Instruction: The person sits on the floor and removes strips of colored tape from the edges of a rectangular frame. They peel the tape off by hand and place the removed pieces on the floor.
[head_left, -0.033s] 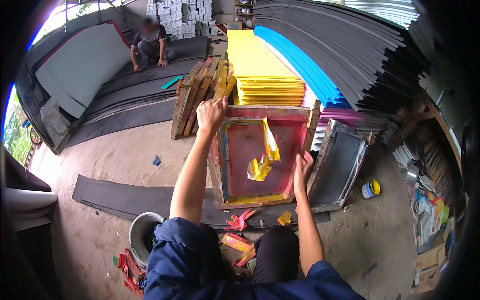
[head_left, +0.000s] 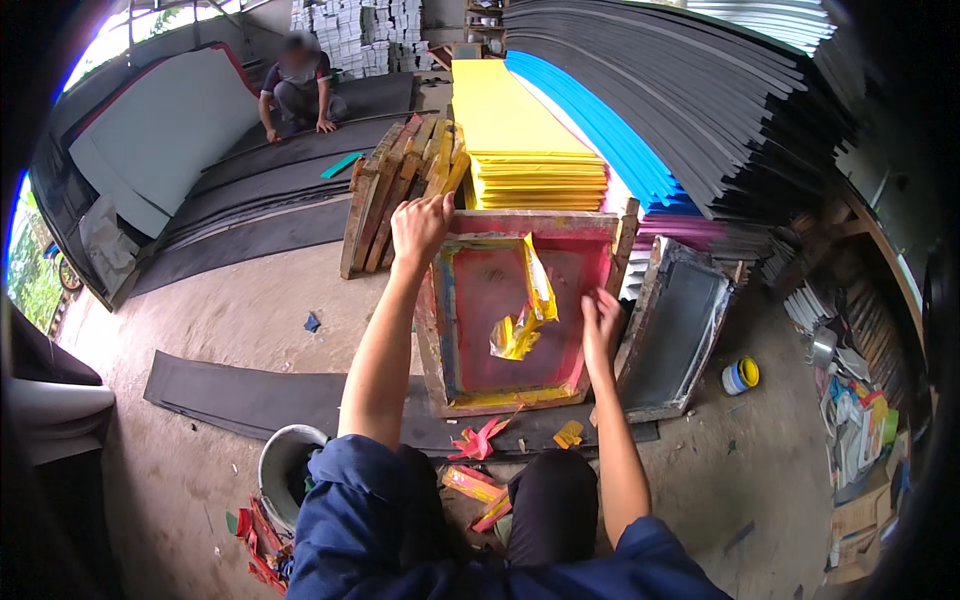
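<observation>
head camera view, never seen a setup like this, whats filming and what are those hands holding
No machine here: these are a person's two bare hands, filmed by a wide fisheye camera on that person's head, so straight edges bend. The left hand grips the top left corner of a wooden frame with a reddish panel; a torn yellow scrap lies against it. The right hand is at the frame's right side; whether it touches is unclear. On the floor are a dark strip, red scraps, a grey bucket and a small tub. Another person crouches farther back.
</observation>
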